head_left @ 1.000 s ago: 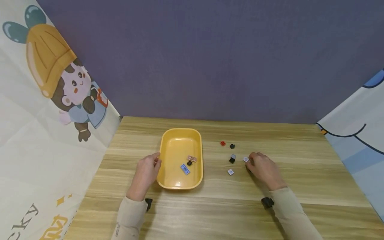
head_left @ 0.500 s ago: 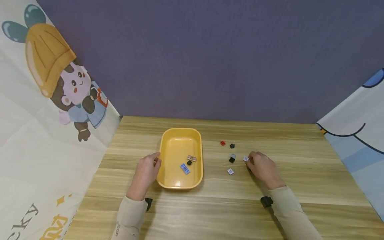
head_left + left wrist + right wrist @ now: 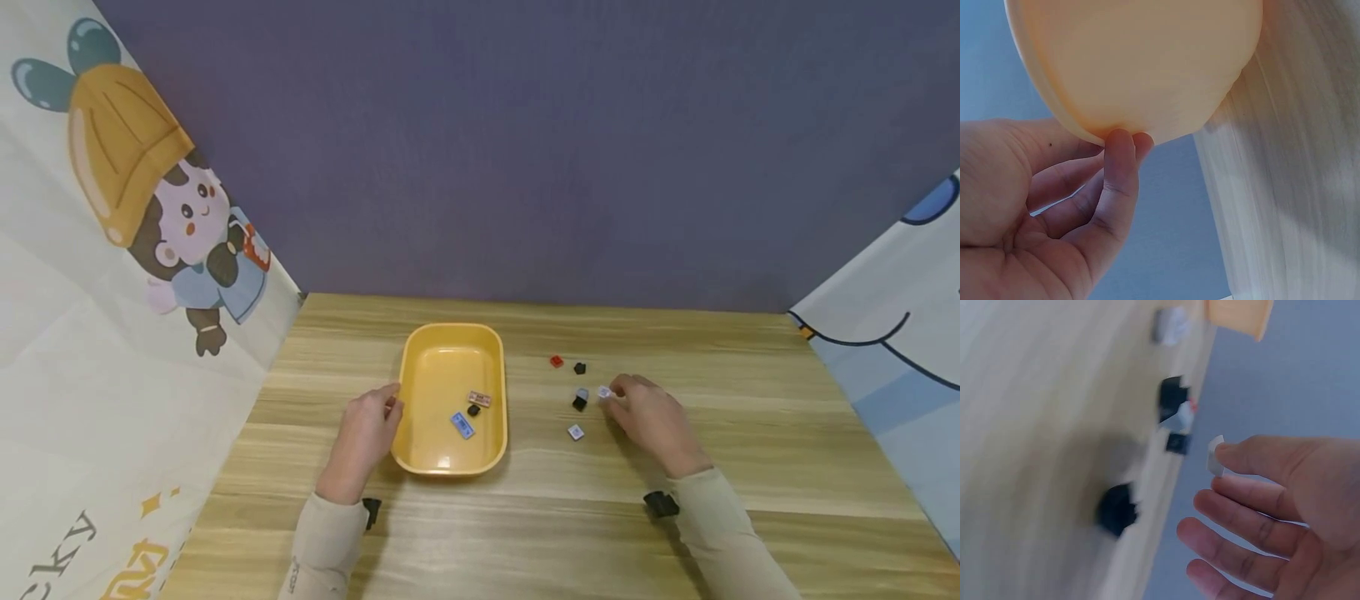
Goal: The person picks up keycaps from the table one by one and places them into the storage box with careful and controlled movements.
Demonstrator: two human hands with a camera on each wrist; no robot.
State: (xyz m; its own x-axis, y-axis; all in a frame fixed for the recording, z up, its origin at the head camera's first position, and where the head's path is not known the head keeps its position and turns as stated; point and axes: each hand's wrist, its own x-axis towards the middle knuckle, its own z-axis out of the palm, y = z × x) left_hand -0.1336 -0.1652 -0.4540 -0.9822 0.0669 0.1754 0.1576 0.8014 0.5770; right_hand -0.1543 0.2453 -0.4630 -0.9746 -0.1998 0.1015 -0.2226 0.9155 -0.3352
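Observation:
My left hand point(image 3: 365, 433) pinches the left rim of a yellow tray point(image 3: 446, 372); in the left wrist view its thumb and fingers point(image 3: 1121, 162) grip the tray's edge. Inside the tray lie a pink printed tile point(image 3: 480, 398), a blue printed tile point(image 3: 462, 425) and a small black piece point(image 3: 474, 410). My right hand point(image 3: 654, 423) pinches a small white tile point(image 3: 604, 392) between thumb and forefinger. The right wrist view shows this tile point(image 3: 1215, 456) held above the table, the other fingers loosely curled.
Between tray and right hand lie a red piece point(image 3: 557, 361), a black piece point(image 3: 580, 367), a black-and-grey piece point(image 3: 581, 399) and another white tile point(image 3: 575, 432). The right wrist view also shows a black piece point(image 3: 1116, 509) below the hand. A dark wall point(image 3: 525, 167) stands behind.
My right hand has shifted slightly left, and the white tile has moved with it. My left hand stays at the tray's rim, and the tray has not moved.

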